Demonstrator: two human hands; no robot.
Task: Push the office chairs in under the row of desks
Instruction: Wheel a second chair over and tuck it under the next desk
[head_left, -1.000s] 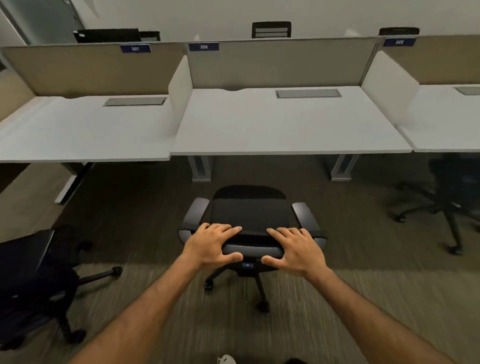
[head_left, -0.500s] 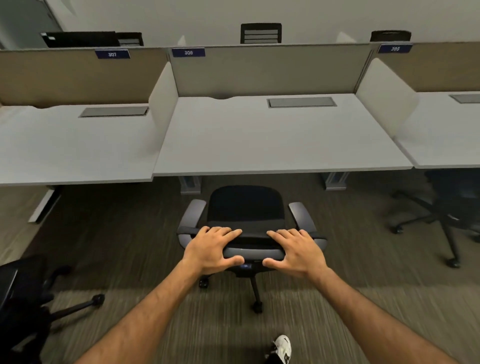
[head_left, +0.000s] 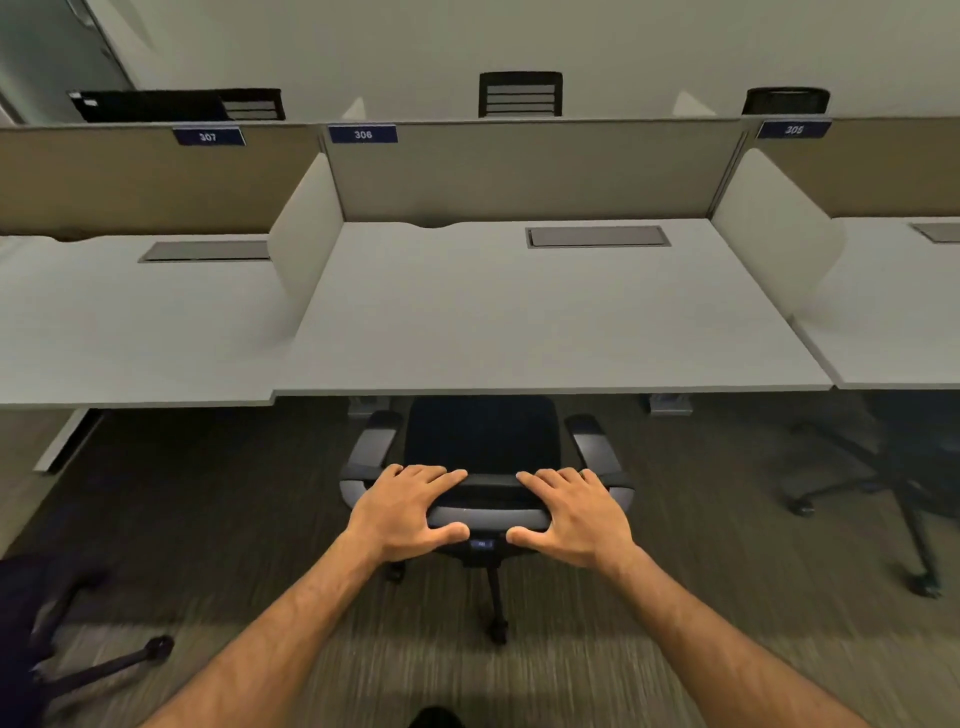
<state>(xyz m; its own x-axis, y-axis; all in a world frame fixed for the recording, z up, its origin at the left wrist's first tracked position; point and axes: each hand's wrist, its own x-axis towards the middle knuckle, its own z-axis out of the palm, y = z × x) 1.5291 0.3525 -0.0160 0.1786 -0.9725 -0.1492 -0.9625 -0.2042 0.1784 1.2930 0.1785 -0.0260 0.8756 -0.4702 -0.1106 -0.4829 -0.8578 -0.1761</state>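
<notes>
A black office chair (head_left: 480, 441) with grey armrests faces the middle desk (head_left: 545, 322), marked 306. The front of its seat reaches just under the desk's front edge. My left hand (head_left: 408, 512) grips the left part of the chair's backrest top, fingers over it and thumb behind. My right hand (head_left: 574, 514) grips the right part of it the same way. The chair's base and castors show below my hands.
A second black chair (head_left: 893, 467) stands partly under the right desk (head_left: 893, 332). A third chair (head_left: 47, 623) sits out on the carpet at lower left, in front of the left desk (head_left: 130, 332). Divider panels separate the desks. More chair backs show behind the partition.
The chair has rolled forward with both hands on its backrest; its seat front now meets the desk edge. I have stepped closer to the desks.
</notes>
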